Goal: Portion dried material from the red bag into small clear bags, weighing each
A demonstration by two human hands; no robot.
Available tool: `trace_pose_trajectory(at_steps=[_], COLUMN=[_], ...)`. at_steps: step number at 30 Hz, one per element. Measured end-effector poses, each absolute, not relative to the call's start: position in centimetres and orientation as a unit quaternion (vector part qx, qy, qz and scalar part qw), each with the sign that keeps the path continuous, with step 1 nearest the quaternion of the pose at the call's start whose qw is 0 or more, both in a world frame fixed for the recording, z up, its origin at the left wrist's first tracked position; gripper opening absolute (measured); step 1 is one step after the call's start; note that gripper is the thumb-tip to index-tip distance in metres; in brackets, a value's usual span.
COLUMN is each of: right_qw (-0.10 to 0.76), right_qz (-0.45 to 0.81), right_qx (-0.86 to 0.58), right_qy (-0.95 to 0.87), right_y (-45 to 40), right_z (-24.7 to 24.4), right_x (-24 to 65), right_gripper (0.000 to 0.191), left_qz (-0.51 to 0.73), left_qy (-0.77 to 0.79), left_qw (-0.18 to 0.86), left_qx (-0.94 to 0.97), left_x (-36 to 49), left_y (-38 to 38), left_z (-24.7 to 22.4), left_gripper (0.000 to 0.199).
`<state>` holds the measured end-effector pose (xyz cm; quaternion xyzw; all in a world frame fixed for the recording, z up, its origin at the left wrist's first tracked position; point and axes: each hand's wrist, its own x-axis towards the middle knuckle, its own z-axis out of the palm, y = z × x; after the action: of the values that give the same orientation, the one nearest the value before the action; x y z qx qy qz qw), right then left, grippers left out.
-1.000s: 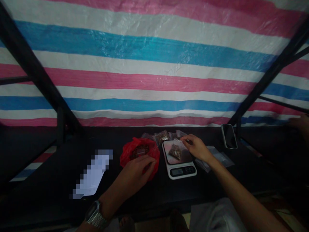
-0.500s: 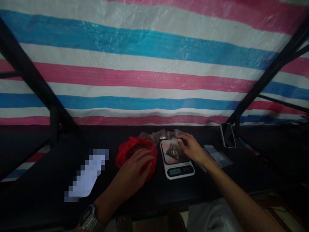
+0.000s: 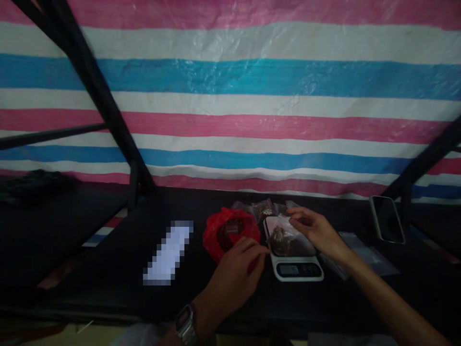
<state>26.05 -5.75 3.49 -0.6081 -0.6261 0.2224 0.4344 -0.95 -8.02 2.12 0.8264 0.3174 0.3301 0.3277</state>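
Observation:
A red plastic bag (image 3: 216, 235), open at the top with dark brown bits inside, sits on the black table. My left hand (image 3: 239, 269), with a watch on the wrist, is at the bag's near right edge, its fingers curled; whether they pinch anything is too dark to tell. Right of it lies a white digital scale (image 3: 298, 271). On its plate rests a small clear bag of brown material (image 3: 283, 240). My right hand (image 3: 313, 228) pinches the upper end of this clear bag between thumb and fingers. Several filled clear bags (image 3: 264, 209) lie behind the scale.
Flat clear bags (image 3: 367, 254) lie right of the scale, and a phone (image 3: 387, 218) leans at the far right. A blurred pale item (image 3: 169, 252) is on the left. Black frame bars (image 3: 108, 110) and a striped sheet (image 3: 252, 125) stand behind.
The view has swung left, so things appear further right. My right hand has closed on the clear bag on the scale. My left hand has drawn back to the red bag's near right edge.

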Motion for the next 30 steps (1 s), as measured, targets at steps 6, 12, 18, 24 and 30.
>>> trace_pose_trajectory(at_steps=[6,12,18,24,30], right_qw=[0.492,0.522,0.503,0.48,0.503], right_qz=[0.422,0.392,0.491,0.53,0.414], right_qx=[-0.538,-0.519,-0.517,-0.537,-0.574], right_qy=[-0.539,-0.552,-0.488,-0.447,-0.496], right_y=[-8.5,-9.5,-9.2,-10.2,-10.2], right_z=[6.7,6.5,5.8,6.1,5.2], right_x=[18.9,14.3,15.0,14.8,15.5], right_gripper=[0.044,0.035,0.054,0.044,0.032], left_qz=[0.395,0.444,0.448,0.388,0.33], left_qy=[0.344,0.333,0.302,0.337,0.382], left_qw=[0.578,0.594,0.589,0.571,0.477], left_qx=[0.626,0.582,0.601,0.64,0.719], left_x=[0.3,-0.4,-1.0,-1.4,-1.7], left_y=[-8.7,-7.9,-7.8,-7.8,-8.0], left_z=[2.7,2.5,3.1,3.7,3.7], left_gripper=[0.025,0.03,0.031,0.029,0.019])
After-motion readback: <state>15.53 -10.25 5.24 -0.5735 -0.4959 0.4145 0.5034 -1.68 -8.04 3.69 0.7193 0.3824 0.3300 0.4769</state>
